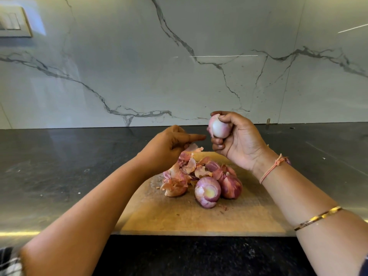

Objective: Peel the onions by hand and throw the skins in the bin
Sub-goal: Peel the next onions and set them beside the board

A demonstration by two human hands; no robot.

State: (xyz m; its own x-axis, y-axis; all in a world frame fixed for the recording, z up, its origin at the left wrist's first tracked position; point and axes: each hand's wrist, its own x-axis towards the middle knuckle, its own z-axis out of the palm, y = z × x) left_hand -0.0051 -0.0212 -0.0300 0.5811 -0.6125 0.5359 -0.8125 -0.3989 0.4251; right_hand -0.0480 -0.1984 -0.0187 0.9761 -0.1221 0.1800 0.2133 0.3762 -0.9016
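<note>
Fingers [218, 146] of the right hand [239, 140] curl round a nearly bare onion [220, 128], thumb on top. The left hand [169, 148] points its forefinger just beside it; whether its curled fingers pinch skin, I cannot tell. The flesh looks slick and firm; I'd take the papery flap [210, 134] facing that forefinger.

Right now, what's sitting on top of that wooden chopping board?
A heap of papery pink onion skins, a purple onion with a pale trimmed top, and another purple onion beside it. Whatever lies under the heap is hidden.
</note>
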